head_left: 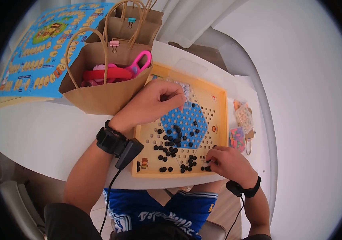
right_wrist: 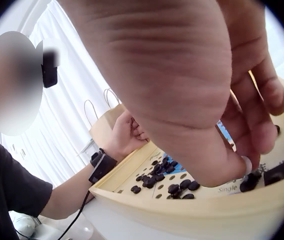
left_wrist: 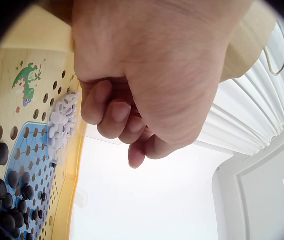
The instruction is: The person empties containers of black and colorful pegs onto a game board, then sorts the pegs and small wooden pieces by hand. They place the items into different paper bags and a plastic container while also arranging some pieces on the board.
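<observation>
A wooden game board (head_left: 138,144) with raised edges, peg holes and a blue hexagon lies before me. Many round black game pieces (head_left: 170,142) are scattered over its near half. My left hand (head_left: 155,102) hovers over the far left of the board, fingers curled in and thumb against them; no thing shows in its grasp. Beside it, white pieces (left_wrist: 62,120) sit in a clear plastic holder. At the near right corner my right hand (head_left: 231,164) pinches a black game piece (right_wrist: 251,181) between thumb and finger, low over the board, its other fingers looser.
Two brown paper bags (head_left: 111,98) stand left of the board, the nearer with pink and red toys (head_left: 117,73) inside. A blue printed game sheet (head_left: 27,80) lies behind them. Right of the board are a clear box (head_left: 243,116) and a bag of colourful pieces (head_left: 237,138).
</observation>
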### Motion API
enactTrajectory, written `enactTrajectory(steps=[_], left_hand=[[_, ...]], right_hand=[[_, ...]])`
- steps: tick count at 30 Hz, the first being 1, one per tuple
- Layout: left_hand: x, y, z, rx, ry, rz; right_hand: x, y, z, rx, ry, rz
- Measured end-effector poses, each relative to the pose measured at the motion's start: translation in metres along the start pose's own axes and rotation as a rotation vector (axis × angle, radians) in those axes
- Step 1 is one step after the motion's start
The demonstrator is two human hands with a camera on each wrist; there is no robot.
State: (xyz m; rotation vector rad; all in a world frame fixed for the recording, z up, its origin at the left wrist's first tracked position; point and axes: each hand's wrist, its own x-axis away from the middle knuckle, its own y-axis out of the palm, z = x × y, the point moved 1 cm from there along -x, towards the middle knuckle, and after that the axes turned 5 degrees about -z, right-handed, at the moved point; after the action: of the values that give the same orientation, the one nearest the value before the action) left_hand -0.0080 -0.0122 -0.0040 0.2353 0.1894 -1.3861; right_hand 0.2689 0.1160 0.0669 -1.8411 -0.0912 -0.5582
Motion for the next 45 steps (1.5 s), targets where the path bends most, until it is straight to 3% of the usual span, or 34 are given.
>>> enactTrajectory(steps=[3, 7, 9, 10, 12, 13, 15, 16, 18, 22, 28, 30, 33, 37, 40, 45], left_hand=[[-0.001, 0.002, -0.001, 0.025, 0.024, 0.034], [0.0, 0.002, 0.003, 0.034, -0.013, 0.048], [0.0, 0.001, 0.002, 0.036, -0.013, 0.049], [0.0, 0.002, 0.002, 0.043, -0.014, 0.061], [0.001, 0.003, 0.005, 0.058, -0.025, 0.057], [0.001, 0.002, 0.006, 0.079, -0.036, 0.061], [0.002, 0.0, 0.008, 0.135, -0.046, 0.041], [0.003, -0.001, 0.007, 0.2, -0.057, 0.023], [0.002, -0.001, 0.002, 0.256, -0.044, 0.028], [0.002, -0.006, -0.004, 0.331, 0.012, -0.073], [0.002, -0.01, -0.006, 0.335, 0.103, -0.125], [0.003, -0.009, -0.004, 0.328, 0.095, -0.118], [0.002, -0.008, -0.005, 0.329, 0.092, -0.114], [0.002, -0.009, -0.005, 0.341, 0.085, -0.133], [0.002, -0.009, -0.008, 0.345, 0.078, -0.131], [0.002, -0.008, -0.008, 0.352, 0.087, -0.118]], right_hand=[[-0.011, -0.019, 0.001, -0.028, -0.106, 0.008], [-0.046, -0.045, 0.001, -0.157, -0.042, 0.073], [-0.069, -0.05, 0.004, -0.433, -0.118, 0.244], [-0.082, -0.051, 0.002, -0.438, -0.117, 0.253], [-0.105, -0.054, 0.0, -0.763, -0.122, 0.362], [-0.111, -0.056, 0.002, -0.767, -0.126, 0.369], [-0.122, -0.062, 0.001, -0.439, -0.184, 0.631], [-0.127, -0.066, 0.0, -0.445, -0.188, 0.63], [-0.132, -0.075, -0.002, -0.262, -0.155, 0.836], [-0.15, -0.065, 0.0, -0.081, -0.365, 0.779], [-0.135, -0.049, -0.003, -0.01, -0.319, 0.752], [-0.133, -0.043, 0.0, -0.231, -0.255, 0.522], [-0.138, -0.032, 0.002, -0.139, -0.346, 0.527], [-0.146, -0.028, 0.002, -0.156, -0.348, 0.537], [-0.149, -0.03, 0.002, -0.004, -0.335, 0.524], [-0.157, -0.025, 0.013, -0.016, -0.34, 0.401]])
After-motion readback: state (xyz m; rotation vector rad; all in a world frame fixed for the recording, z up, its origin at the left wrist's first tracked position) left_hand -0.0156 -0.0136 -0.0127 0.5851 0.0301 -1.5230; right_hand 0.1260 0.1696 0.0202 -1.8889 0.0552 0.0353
